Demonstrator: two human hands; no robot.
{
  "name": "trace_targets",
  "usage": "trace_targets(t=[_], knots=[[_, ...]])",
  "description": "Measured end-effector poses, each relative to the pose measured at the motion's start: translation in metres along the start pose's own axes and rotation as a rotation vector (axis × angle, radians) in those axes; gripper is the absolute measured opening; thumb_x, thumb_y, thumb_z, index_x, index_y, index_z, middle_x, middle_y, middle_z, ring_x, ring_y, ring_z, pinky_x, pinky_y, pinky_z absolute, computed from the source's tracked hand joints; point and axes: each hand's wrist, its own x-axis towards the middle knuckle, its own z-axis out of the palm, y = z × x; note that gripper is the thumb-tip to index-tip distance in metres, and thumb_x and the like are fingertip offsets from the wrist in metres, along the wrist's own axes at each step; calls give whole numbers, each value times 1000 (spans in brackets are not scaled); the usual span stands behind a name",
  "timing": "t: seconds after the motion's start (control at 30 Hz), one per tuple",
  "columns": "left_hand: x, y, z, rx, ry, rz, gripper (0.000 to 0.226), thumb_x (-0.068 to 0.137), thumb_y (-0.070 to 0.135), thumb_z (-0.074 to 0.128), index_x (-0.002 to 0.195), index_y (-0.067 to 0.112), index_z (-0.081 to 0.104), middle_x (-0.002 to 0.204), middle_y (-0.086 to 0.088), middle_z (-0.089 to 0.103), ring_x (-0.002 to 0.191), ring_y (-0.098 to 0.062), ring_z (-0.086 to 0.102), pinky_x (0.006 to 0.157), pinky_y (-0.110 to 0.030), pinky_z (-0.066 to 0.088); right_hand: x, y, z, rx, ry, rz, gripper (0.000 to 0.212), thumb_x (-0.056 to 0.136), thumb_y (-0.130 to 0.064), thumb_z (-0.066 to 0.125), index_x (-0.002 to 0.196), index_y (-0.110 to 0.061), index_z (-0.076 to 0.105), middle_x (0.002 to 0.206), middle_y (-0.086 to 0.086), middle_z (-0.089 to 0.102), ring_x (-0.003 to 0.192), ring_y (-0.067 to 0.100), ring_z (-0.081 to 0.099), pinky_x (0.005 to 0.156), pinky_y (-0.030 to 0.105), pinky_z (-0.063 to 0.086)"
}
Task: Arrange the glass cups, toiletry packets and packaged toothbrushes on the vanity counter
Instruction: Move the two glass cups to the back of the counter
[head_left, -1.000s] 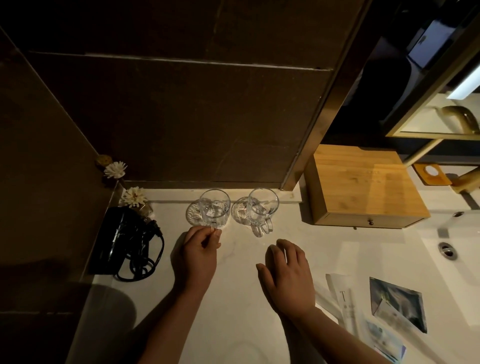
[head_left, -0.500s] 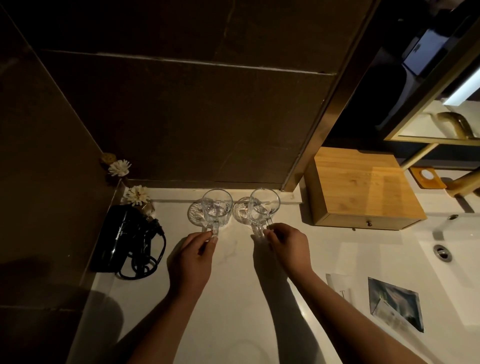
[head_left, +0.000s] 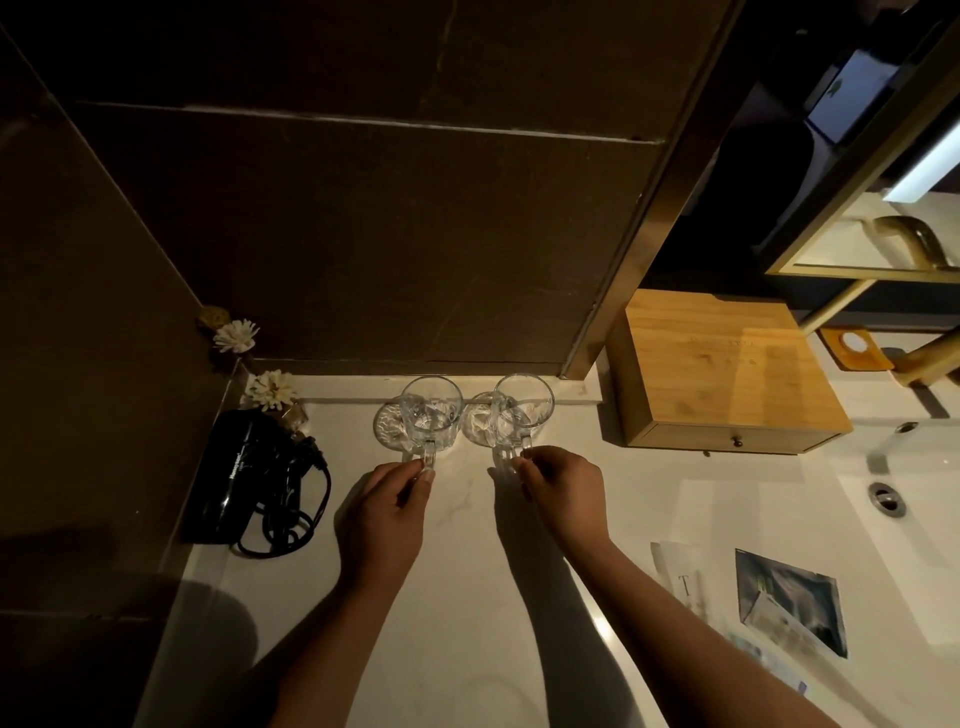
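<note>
Two clear glass cups with handles stand side by side at the back of the white vanity counter (head_left: 467, 597), each on a round glass coaster. My left hand (head_left: 384, 519) pinches the handle of the left cup (head_left: 431, 410). My right hand (head_left: 563, 491) pinches the handle of the right cup (head_left: 522, 410). Both handles point toward me. At the lower right lie a white packaged toothbrush (head_left: 685, 582) and a dark toiletry packet (head_left: 789, 597), with more packets partly cut off below them.
A black hair dryer (head_left: 239, 473) with coiled cord lies at the left. Small white flowers (head_left: 267, 389) sit in the back left corner. A wooden box (head_left: 722, 369) with a drawer knob stands at the right, beside the sink basin (head_left: 909, 499).
My right hand moved up from the counter to the right cup's handle. My left hand stays at the left cup's handle. The view has shifted slightly.
</note>
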Motion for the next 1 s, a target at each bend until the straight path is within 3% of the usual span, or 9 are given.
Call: trace_targets(t=[0.27,0.53,0.7,0.87,1.0], knots=[[2,-2,4,-31,26,-27,35,90,52,59,104,26,77,94,13,74,84,-9,70,72,-39,59,1,1,-1,21,-3,1,22,96,-30,62,95,-15,77,80,3,75,70,15,66,73,27,53],[1,-1,5,21,33,-12,33,92,51,56,103,26,75,95,12,74,83,-12,69,69,-39,59,2,5,-3,29,-7,-13,23,96,-31,62,106,-15,76,89,4,77,76,16,69,77,27,54],[0,0,4,25,22,-14,34,93,52,55,104,27,75,95,12,74,82,-12,68,68,-39,58,2,7,-2,45,-10,-22,21,96,-31,62,102,-16,76,88,3,76,73,12,66,74,27,53],[0,2,7,34,24,-24,39,92,55,52,103,26,76,93,12,73,81,-14,68,69,-37,57,-5,8,-11,70,-16,-8,30,95,-30,64,120,-14,69,97,4,76,79,10,65,80,27,55],[-1,-6,12,14,17,-49,40,91,59,51,113,29,66,93,11,70,84,-18,69,74,-41,59,-26,18,-35,104,-18,11,29,93,-29,65,118,-15,69,98,3,76,79,8,67,84,30,59]])
